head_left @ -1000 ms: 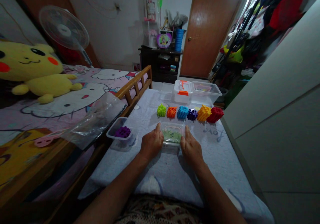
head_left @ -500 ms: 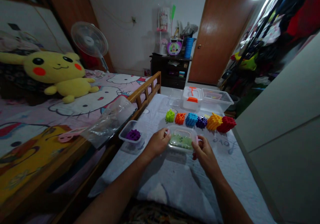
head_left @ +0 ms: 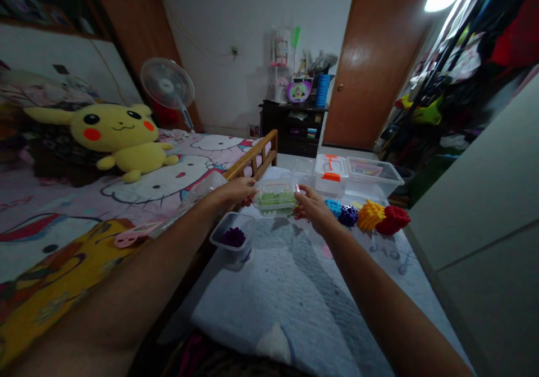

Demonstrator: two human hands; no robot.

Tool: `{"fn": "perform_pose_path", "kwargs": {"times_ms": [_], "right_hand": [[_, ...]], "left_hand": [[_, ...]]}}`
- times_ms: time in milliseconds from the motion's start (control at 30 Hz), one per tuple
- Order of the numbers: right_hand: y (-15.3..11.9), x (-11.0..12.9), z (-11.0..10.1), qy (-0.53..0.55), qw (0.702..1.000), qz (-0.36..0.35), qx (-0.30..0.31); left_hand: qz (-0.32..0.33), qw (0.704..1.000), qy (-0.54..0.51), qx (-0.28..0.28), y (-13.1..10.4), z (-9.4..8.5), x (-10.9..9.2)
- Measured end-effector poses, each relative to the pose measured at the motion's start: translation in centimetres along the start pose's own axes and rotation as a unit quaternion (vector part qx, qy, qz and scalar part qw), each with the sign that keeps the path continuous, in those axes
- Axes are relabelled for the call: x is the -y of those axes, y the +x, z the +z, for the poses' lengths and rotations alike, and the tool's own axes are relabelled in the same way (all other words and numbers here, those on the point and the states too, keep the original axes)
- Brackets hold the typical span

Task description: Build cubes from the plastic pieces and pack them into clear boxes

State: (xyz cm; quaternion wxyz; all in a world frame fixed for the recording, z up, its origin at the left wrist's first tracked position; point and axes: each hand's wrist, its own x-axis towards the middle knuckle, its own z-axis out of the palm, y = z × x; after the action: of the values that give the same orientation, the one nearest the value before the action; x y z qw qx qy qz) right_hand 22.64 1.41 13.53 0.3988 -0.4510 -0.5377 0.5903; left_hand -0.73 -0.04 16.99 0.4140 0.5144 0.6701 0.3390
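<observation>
A clear lidded plastic box (head_left: 275, 199) with pale green pieces inside is held between my two hands, near the wooden bed rail. My left hand (head_left: 239, 191) grips its left end and my right hand (head_left: 310, 204) its right end. Closer to me on the left stands an uncovered clear container (head_left: 217, 243) with purple pieces (head_left: 234, 237) in it. Right of my right hand sit light blue pieces (head_left: 333, 207), dark blue pieces (head_left: 348, 215), yellow pieces (head_left: 370, 214) and red pieces (head_left: 392, 220) in a row. The lime and orange clusters are hidden from view.
Behind the row stand a white box with orange clips (head_left: 331, 175) and a larger clear bin (head_left: 374, 178). A wooden rail (head_left: 252, 155) divides the cloth-covered surface (head_left: 286, 276) from the bed, where a yellow plush toy (head_left: 126, 136) and a pink-handled tool (head_left: 131, 235) lie.
Both hands have carried the lidded box forward and to the left, farther from me. The view has shifted slightly. The lime and orange clusters are now covered by my right hand and the box.
</observation>
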Motion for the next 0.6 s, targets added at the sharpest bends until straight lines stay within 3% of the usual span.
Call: {"fn": "perform_pose_path", "kwargs": {"times_ms": [133,300,600], "right_hand": [[3.2,-0.5,2.1,-0.04,0.998,0.039,-0.006],[5.9,-1.4,3.8,-0.087,0.992,0.089,-0.024],[9.0,-3.5,6.2,-0.106,0.988,0.099,-0.059]], "left_hand": [[-0.048,0.997,0.054,-0.003,1.2,-1.3,1.2],[-0.134,0.981,0.136,0.035,3.1,-1.3,3.0],[-0.153,0.968,0.196,-0.006,5.8,0.3,5.3]]}}
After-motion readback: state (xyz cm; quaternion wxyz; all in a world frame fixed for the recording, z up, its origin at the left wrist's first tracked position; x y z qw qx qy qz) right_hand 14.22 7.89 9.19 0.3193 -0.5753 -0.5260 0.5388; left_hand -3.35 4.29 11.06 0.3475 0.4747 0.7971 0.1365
